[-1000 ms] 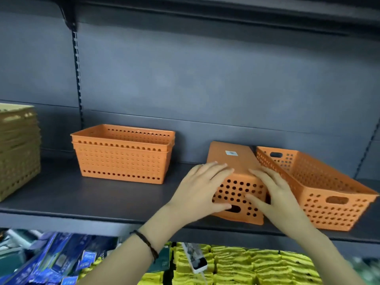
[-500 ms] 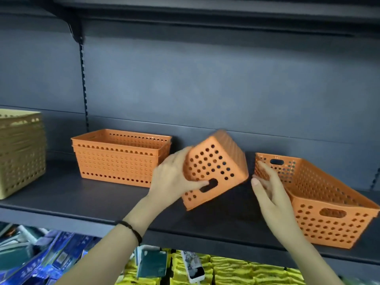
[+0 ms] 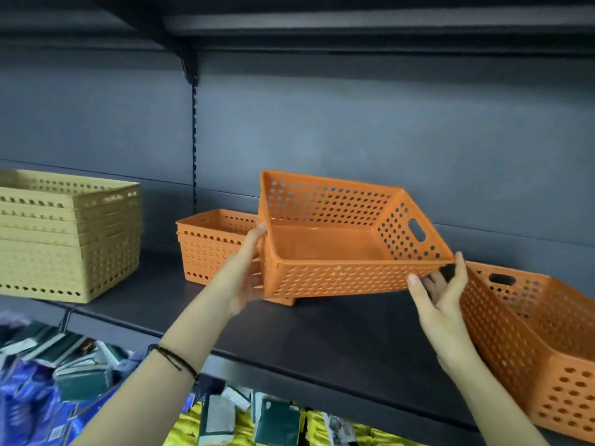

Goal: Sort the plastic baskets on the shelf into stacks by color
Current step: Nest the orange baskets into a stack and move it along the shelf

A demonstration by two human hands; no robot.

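Two hands hold one orange basket [image 3: 341, 249] in the air above the dark shelf [image 3: 322, 329], its open top tipped toward the camera so the smooth floor inside shows. The left hand [image 3: 248, 278] grips the basket's left end, thumb up on the rim and fingers wrapped over the outer wall. The right hand [image 3: 441, 294] is at the near right corner with fingers spread fairly wide, fingertips touching the corner edge; whether it truly grips or only steadies the basket cannot be told. A thin black band [image 3: 174, 362] circles the left wrist.

Behind the left hand, toward the far wall, a short orange stack [image 3: 209, 246] of nested baskets rests on the shelf, partly hidden by the held basket. Further left stands a taller stack of pale yellow baskets [image 3: 64, 236], well apart from the orange ones. At the right edge a single orange basket [image 3: 531, 339] sits on the shelf, angled, just beside the right hand. Below the shelf, blurred blue and yellow packets [image 3: 225, 420] fill the lower level
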